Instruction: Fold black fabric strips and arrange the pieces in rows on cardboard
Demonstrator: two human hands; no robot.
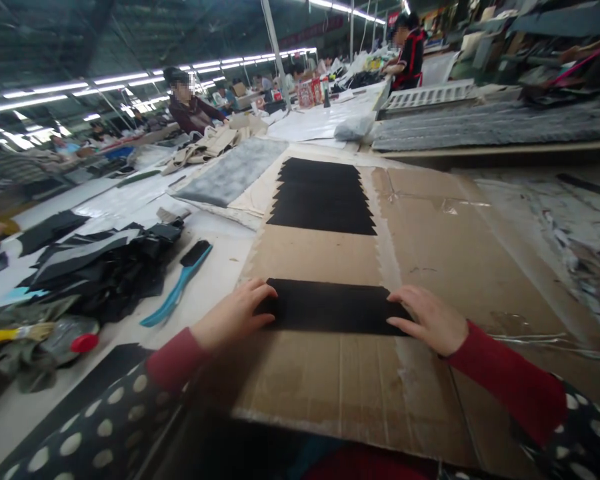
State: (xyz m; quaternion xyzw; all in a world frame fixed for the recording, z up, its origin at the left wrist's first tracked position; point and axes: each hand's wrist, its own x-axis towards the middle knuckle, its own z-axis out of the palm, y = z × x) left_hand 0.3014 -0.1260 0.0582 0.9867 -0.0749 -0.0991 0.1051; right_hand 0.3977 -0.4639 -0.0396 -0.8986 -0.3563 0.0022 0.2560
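A black strip [333, 307] with pointed ends lies or hovers just over the brown cardboard [325, 253]. My left hand [237, 313] grips its left end between thumb and fingers. At the right end, my right hand [427, 319] pinches the same strip. Farther forward on the cardboard sits a black stack [323, 197] of overlapping pieces with zigzag side edges. Whether the strip touches the cardboard cannot be made out.
Left of the cardboard are a blue-handled brush [177, 287], a heap of black scraps [110, 267], a yellow-handled brush [20, 332] and a bottle with a red cap [84, 343]. Grey padding [495, 127] lies at the back right. People [193, 110] stand at tables beyond.
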